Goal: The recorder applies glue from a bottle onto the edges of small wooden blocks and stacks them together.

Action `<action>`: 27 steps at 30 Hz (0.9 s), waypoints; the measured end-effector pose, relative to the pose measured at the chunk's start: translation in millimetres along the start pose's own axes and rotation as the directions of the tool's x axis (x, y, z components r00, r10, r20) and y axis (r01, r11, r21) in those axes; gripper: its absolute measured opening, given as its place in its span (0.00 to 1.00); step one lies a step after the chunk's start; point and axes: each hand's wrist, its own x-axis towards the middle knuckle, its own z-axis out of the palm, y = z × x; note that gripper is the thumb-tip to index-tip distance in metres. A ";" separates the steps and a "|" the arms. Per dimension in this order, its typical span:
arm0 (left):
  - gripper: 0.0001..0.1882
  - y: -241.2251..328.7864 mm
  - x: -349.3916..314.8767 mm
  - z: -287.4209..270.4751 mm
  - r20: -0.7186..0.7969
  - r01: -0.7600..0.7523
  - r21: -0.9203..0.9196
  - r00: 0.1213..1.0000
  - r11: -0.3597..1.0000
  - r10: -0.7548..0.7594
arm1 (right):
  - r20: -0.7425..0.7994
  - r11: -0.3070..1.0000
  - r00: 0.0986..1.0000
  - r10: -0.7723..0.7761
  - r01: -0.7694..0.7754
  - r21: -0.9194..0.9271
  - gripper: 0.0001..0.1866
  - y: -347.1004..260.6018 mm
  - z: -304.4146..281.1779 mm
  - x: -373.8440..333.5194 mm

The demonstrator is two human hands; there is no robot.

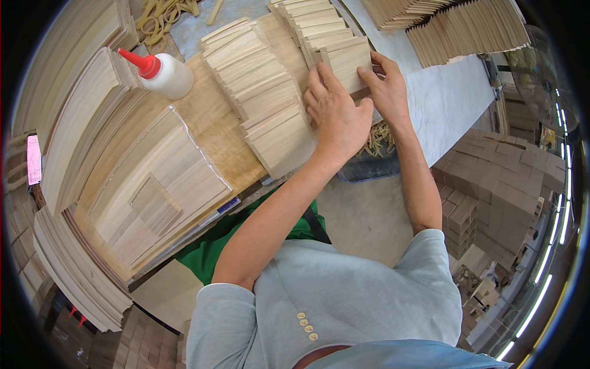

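Two rows of thin, pale wooden boards lie overlapped on the worktable. My left hand [335, 111] has its fingers bent against the left edge of the front boards [346, 60] in the right row, its thumb pointing toward my other hand. At the right edge of those same boards is my right hand [387, 83], thumb and fingers closed on the corner. What lies under the fingertips is partly hidden. Just left of my left hand runs the other row of wooden boards [270, 104]. A flat wooden panel [166, 178] with a white line of glue along its edges rests farther left.
A white glue bottle with a red nozzle [171, 77] stands behind the panel. Tall stacks of wooden panels [80, 123] rise at the left, and more board stacks [467, 34] at the far right. Rubber bands [376, 141] lie below my hands. Brown cartons [491, 178] are piled at right.
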 end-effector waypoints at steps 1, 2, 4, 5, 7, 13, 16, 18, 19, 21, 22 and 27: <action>0.50 1.4 -1.1 -1.6 0.002 -0.002 0.003 1.000 1.000 0.002 | -0.003 1.000 1.000 0.002 -0.002 0.002 0.27 -0.6 -0.6 -1.2; 0.49 2.9 -3.1 -3.2 0.014 -0.005 -0.002 1.000 1.000 0.005 | -0.009 1.000 1.000 0.001 -0.001 0.000 0.27 -2.5 -1.8 -2.8; 0.49 6.9 -7.5 -7.2 0.029 -0.011 -0.006 1.000 1.000 0.011 | -0.019 1.000 1.000 0.002 -0.002 -0.002 0.27 -7.0 -6.1 -6.2; 0.49 8.8 -10.0 -9.1 0.050 -0.014 -0.022 0.999 1.000 0.015 | -0.017 1.000 1.000 0.010 -0.010 -0.021 0.27 -9.9 -9.2 -8.3; 0.49 10.1 -14.3 -11.6 0.074 -0.019 -0.037 0.997 0.999 0.022 | -0.019 0.999 1.000 0.019 -0.020 -0.038 0.27 -12.3 -13.7 -13.0; 0.50 1.8 -23.3 -5.6 0.059 -0.013 -0.088 0.998 0.996 0.019 | -0.004 0.998 1.000 0.005 -0.006 -0.070 0.27 -14.3 -16.6 -22.1; 0.47 3.5 -37.3 -18.4 0.039 -0.152 -0.074 0.987 0.986 0.155 | -0.127 0.998 0.990 -0.057 0.052 -0.042 0.24 -24.1 -27.2 -31.9; 0.45 -1.8 -45.7 -41.4 0.198 0.053 -0.719 0.971 0.692 0.131 | -0.126 0.931 0.989 -0.079 0.118 0.346 0.19 -47.0 -26.2 -48.3; 0.45 -5.8 -48.3 -52.7 0.207 0.059 -0.711 0.970 0.700 0.129 | -0.131 0.929 0.989 -0.067 0.110 0.352 0.19 -56.4 -24.7 -58.8; 0.45 -11.2 -49.2 -73.9 0.339 0.342 -0.940 0.924 0.019 0.174 | -0.068 0.827 0.993 -0.092 0.114 0.550 0.15 -74.1 -20.3 -76.4; 0.45 -11.0 -50.3 -83.5 0.353 0.352 -0.935 0.921 0.034 0.165 | -0.055 0.817 0.996 -0.071 0.090 0.570 0.11 -82.6 -16.9 -83.4; 0.49 -17.5 -53.8 -113.5 0.286 0.300 -0.952 0.944 -0.066 0.162 | 0.097 0.841 0.995 -0.030 -0.027 0.541 0.07 -102.3 14.7 -107.6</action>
